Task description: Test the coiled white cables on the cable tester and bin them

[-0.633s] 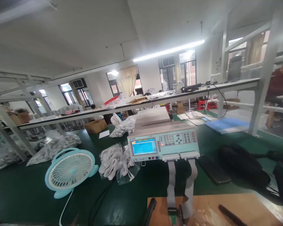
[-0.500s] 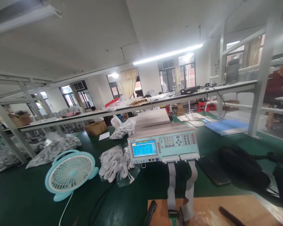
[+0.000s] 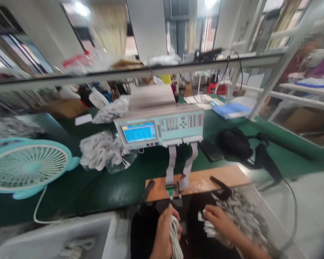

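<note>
In the head view my left hand (image 3: 163, 233) is low in the middle, fingers wrapped round a coiled bundle of white cable (image 3: 175, 237). To its right, my right hand (image 3: 218, 219) is closed, and a small white cable end (image 3: 200, 216) shows at its fingertips; blur hides the details. Just beyond both hands lies a wooden board (image 3: 156, 187). On its front edge sits a small green connector board (image 3: 170, 192), joined by a grey ribbon cable (image 3: 171, 165) to a tester (image 3: 162, 126) with a lit blue screen. A heap of white cables (image 3: 245, 216) lies beside my right forearm.
A white bin (image 3: 108, 230) with some cable inside stands at lower left. On the green table (image 3: 70, 201) are a turquoise fan (image 3: 32, 167), bagged white cables (image 3: 97, 151), a black phone (image 3: 211, 150) and a black bag (image 3: 236, 142). A shelf crosses behind; a person is at far right.
The view has tipped downward and moved closer to the table. Both hands, the white cable bundle, the cable heap and the bin are now in sight.
</note>
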`<state>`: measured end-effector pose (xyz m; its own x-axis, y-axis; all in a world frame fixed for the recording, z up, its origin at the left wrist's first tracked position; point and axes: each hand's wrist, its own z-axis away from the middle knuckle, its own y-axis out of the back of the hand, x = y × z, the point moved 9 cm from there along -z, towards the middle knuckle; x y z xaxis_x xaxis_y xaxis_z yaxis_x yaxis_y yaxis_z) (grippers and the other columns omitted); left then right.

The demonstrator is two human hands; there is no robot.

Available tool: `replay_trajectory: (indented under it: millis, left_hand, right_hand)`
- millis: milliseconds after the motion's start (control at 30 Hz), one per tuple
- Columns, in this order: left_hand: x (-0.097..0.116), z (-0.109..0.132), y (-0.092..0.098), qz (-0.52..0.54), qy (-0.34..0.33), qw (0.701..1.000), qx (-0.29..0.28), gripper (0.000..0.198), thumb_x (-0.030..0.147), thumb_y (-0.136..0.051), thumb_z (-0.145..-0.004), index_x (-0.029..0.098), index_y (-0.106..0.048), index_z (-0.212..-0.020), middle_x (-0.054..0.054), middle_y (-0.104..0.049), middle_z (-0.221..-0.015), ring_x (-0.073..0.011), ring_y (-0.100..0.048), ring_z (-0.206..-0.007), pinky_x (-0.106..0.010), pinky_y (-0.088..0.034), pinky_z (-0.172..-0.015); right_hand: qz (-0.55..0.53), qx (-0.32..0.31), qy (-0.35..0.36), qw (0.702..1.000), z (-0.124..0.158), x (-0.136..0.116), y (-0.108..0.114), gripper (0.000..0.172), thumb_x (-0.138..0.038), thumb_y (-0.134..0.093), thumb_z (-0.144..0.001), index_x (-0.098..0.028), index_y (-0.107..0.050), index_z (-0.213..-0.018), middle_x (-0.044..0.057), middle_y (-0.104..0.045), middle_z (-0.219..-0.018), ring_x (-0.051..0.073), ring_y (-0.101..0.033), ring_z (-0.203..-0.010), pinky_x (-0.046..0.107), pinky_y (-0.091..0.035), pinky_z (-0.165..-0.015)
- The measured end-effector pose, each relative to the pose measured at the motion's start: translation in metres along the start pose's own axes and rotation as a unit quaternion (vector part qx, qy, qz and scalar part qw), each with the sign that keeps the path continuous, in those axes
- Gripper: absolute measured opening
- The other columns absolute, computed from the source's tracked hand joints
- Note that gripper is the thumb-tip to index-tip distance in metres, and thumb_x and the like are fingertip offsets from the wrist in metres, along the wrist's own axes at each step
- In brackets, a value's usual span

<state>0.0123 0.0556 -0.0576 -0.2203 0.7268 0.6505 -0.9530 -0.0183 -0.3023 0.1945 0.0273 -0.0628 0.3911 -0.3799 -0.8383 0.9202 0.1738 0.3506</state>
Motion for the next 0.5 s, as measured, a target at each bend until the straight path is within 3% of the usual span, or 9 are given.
replay_trajectory:
  millis: [33, 67, 133, 200, 233, 267, 333, 433, 500]
  left_hand:
    - [-0.001, 0.004, 0.000, 0.071, 0.021, 0.997, -0.005, 0.048, 0.059, -0.056, -0.072, 0.013, -0.043, -0.070, 0.001, -0.040, -0.054, -0.0085, -0.041, -0.044, -0.019, -0.026, -0.041]
    - [0.000, 0.008, 0.000, 0.141, 0.037, 0.989, -0.011, 0.044, 0.053, -0.058, -0.073, 0.013, -0.041, -0.071, 0.001, -0.042, -0.059, -0.0079, -0.041, -0.046, -0.019, -0.027, -0.042]
    - [0.004, 0.016, -0.006, 0.239, 0.067, 0.969, -0.015, 0.036, 0.043, -0.061, -0.074, 0.014, -0.040, -0.077, 0.000, -0.044, -0.067, -0.0085, -0.045, -0.054, -0.020, -0.034, -0.049]
    - [0.007, 0.022, -0.016, 0.268, 0.086, 0.960, -0.017, 0.031, 0.033, -0.064, -0.073, 0.015, -0.042, -0.084, -0.001, -0.046, -0.073, -0.0103, -0.049, -0.061, -0.022, -0.038, -0.054]
    - [0.009, 0.024, -0.022, 0.258, 0.087, 0.962, -0.020, 0.031, 0.029, -0.066, -0.072, 0.015, -0.042, -0.086, -0.001, -0.047, -0.076, -0.0110, -0.050, -0.064, -0.023, -0.039, -0.056]
    - [0.010, 0.025, -0.028, 0.239, 0.081, 0.967, -0.027, 0.032, 0.027, -0.066, -0.071, 0.015, -0.042, -0.088, -0.002, -0.047, -0.078, -0.0114, -0.051, -0.066, -0.023, -0.040, -0.058]
    - [0.013, 0.025, -0.038, 0.181, 0.047, 0.981, -0.053, 0.032, 0.028, -0.064, -0.073, 0.015, -0.040, -0.090, -0.002, -0.048, -0.081, -0.0117, -0.052, -0.070, -0.024, -0.042, -0.063]
    - [0.020, 0.023, -0.036, -0.016, -0.040, 0.996, -0.083, 0.026, 0.038, -0.051, -0.083, 0.016, -0.041, -0.091, -0.004, -0.049, -0.085, -0.0125, -0.051, -0.076, -0.026, -0.043, -0.068]
    - [0.036, 0.028, -0.022, -0.231, -0.175, 0.956, -0.050, 0.023, 0.037, -0.047, -0.086, 0.017, -0.045, -0.098, -0.007, -0.049, -0.098, -0.0150, -0.050, -0.090, -0.028, -0.042, -0.077]
  right_hand:
    - [0.147, -0.008, -0.027, 0.989, 0.010, 0.014, 0.016, 0.037, -0.041, -0.031, -0.085, -0.011, -0.045, -0.068, 0.009, -0.050, -0.071, 0.016, -0.046, -0.068, 0.028, -0.034, -0.064]
    - [0.274, 0.010, -0.076, 0.959, 0.021, 0.030, 0.037, 0.031, -0.032, -0.032, -0.084, -0.009, -0.051, -0.074, 0.011, -0.052, -0.076, 0.018, -0.049, -0.071, 0.031, -0.034, -0.069]
    - [0.359, 0.042, -0.095, 0.928, 0.038, 0.035, 0.060, 0.029, -0.028, -0.038, -0.083, -0.007, -0.056, -0.094, 0.015, -0.052, -0.096, 0.022, -0.051, -0.083, 0.035, -0.035, -0.075]
    - [0.232, 0.009, -0.059, 0.971, 0.046, 0.020, 0.045, 0.033, -0.036, -0.042, -0.084, -0.010, -0.056, -0.098, 0.013, -0.052, -0.100, 0.020, -0.051, -0.086, 0.032, -0.038, -0.077]
    - [0.107, -0.032, -0.020, 0.994, 0.048, 0.003, 0.026, 0.035, -0.041, -0.041, -0.086, -0.012, -0.057, -0.099, 0.010, -0.055, -0.096, 0.017, -0.052, -0.087, 0.030, -0.039, -0.079]
    - [-0.023, -0.093, 0.001, 0.995, 0.049, -0.014, 0.003, 0.038, -0.044, -0.041, -0.087, -0.012, -0.057, -0.098, 0.009, -0.056, -0.095, 0.016, -0.052, -0.088, 0.028, -0.040, -0.080]
    - [-0.275, -0.227, -0.006, 0.934, 0.050, -0.047, -0.045, 0.046, -0.048, -0.040, -0.087, -0.006, -0.054, -0.101, 0.013, -0.056, -0.098, 0.016, -0.054, -0.087, 0.028, -0.042, -0.078]
    - [-0.377, -0.271, -0.026, 0.885, 0.042, -0.067, -0.080, 0.048, -0.049, -0.048, -0.083, -0.002, -0.055, -0.094, 0.012, -0.057, -0.087, 0.011, -0.053, -0.072, 0.023, -0.040, -0.068]
    - [-0.397, -0.258, -0.054, 0.879, 0.036, -0.062, -0.087, 0.047, -0.049, -0.052, -0.080, -0.002, -0.053, -0.087, 0.011, -0.055, -0.079, 0.008, -0.049, -0.063, 0.020, -0.037, -0.060]
